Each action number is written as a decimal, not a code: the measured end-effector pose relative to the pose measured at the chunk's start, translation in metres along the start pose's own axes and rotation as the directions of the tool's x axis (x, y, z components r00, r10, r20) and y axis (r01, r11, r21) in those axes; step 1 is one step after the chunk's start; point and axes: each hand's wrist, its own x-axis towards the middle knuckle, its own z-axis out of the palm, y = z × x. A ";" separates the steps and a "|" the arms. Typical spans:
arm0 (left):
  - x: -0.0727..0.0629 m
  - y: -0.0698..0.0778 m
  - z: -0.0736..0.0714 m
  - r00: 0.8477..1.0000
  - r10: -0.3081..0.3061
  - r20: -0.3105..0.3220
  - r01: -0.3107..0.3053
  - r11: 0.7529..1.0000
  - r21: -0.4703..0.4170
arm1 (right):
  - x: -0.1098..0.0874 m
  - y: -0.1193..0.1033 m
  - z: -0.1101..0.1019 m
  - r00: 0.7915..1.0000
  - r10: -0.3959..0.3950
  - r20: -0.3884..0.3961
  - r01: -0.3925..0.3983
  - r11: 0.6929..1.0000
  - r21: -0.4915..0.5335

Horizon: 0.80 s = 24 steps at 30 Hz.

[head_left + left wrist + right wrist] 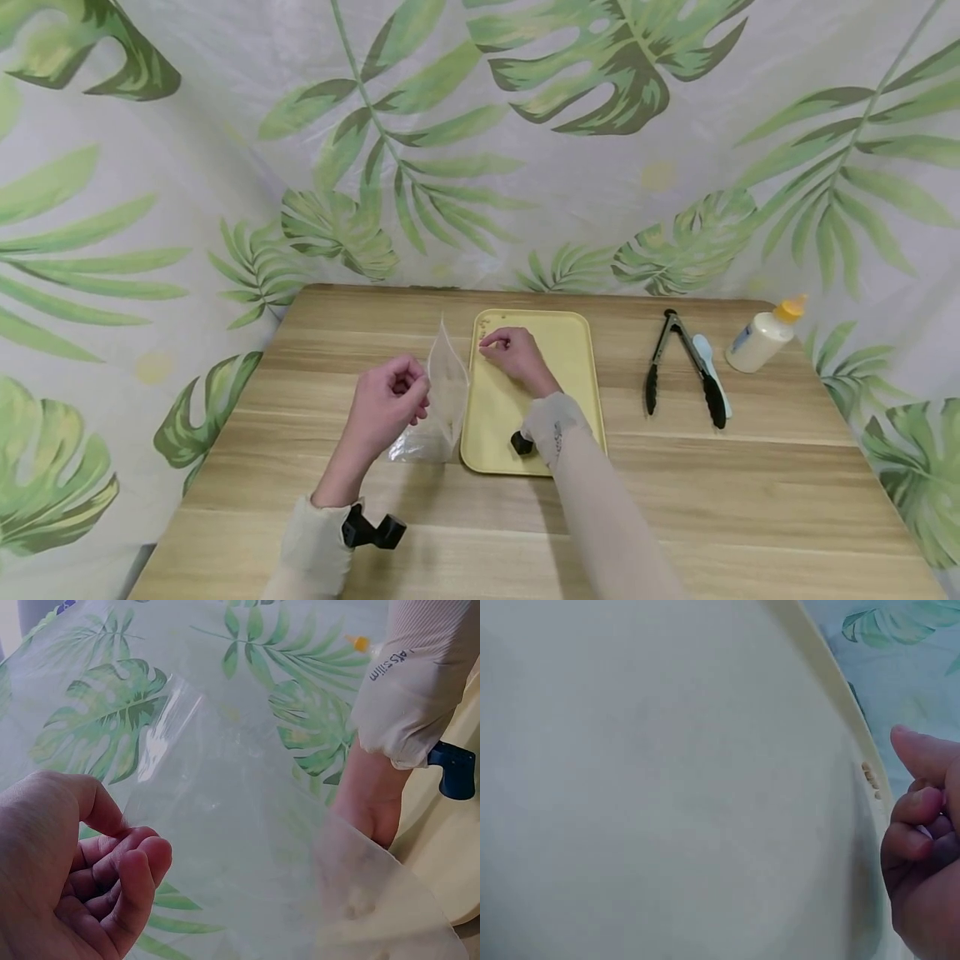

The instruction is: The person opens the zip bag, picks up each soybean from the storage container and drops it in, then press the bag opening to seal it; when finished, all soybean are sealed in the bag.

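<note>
In the head view my left hand (pixel 390 398) pinches the edge of a clear plastic bag (pixel 448 387), which stands upright left of a yellow tray (pixel 534 337). The bag spreads out beyond the curled left fingers (pixel 135 881) in the left wrist view. Over the tray's far left part is my right hand (pixel 519 357), its fingertips pointing left beside the bag. The right wrist view shows its thumb stretched out and other fingers curled, with nothing visible between them. Small brown pieces (pixel 870 778) lie along the tray's edge near this hand.
To the right of the tray lie black-tipped tongs (pixel 671 354) and a light blue spoon (pixel 708 358). A white bottle with an orange cap (pixel 757 342) stands near the table's right edge. Behind the wooden table (pixel 750 500) hangs a leaf-patterned sheet (pixel 465 208).
</note>
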 end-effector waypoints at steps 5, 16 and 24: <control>0.001 0.000 0.002 1.000 -0.009 0.003 0.009 1.000 -0.006 | -0.006 -0.010 -0.007 1.000 -0.027 -0.004 0.027 1.000 0.015; 0.001 -0.003 0.007 1.000 -0.010 0.013 0.010 1.000 -0.023 | -0.031 -0.041 -0.030 0.994 -0.107 -0.032 0.109 0.989 0.103; 0.002 -0.003 0.010 1.000 -0.002 0.016 0.002 1.000 -0.026 | -0.063 -0.069 -0.052 0.978 -0.199 -0.054 0.205 0.967 0.151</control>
